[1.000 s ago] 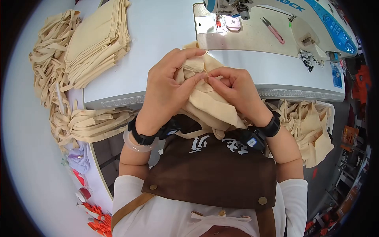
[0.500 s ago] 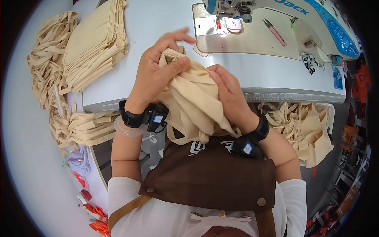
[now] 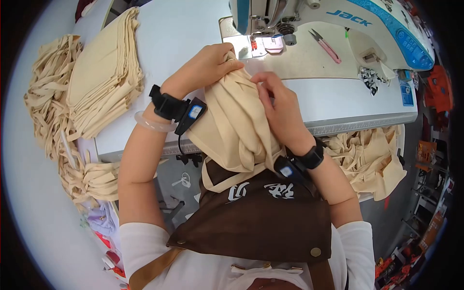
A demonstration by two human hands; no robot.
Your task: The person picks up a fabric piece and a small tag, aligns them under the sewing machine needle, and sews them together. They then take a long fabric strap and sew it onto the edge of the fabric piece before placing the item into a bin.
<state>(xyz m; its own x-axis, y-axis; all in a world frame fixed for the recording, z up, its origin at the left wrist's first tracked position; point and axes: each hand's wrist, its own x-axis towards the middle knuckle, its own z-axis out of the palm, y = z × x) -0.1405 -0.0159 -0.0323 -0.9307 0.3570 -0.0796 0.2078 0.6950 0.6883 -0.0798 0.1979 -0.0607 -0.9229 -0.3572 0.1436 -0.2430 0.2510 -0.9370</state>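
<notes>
A beige cloth piece (image 3: 239, 121) with long straps hangs from the table edge down over the brown apron (image 3: 251, 217). My left hand (image 3: 210, 65) pinches its upper end, close to the front left of the sewing machine's needle area (image 3: 254, 46). On the cloth's right side, my right hand (image 3: 282, 106) has its thumb and forefinger pressed together on the upper fold, the other fingers curled. The needle and presser foot stand just behind and right of my left hand, apart from the cloth.
A stack of folded beige cloth (image 3: 101, 72) and a heap of straps (image 3: 50, 96) lie at the left. Pink-handled snips (image 3: 326, 47) rest on the machine bed (image 3: 299, 63). At the lower right, a white bin (image 3: 401, 137) holds more beige cloth.
Both hands and the cloth's upper end have come closer to the needle area. My left fingers, spread before, have closed on the cloth, which hangs longer and less bunched.
</notes>
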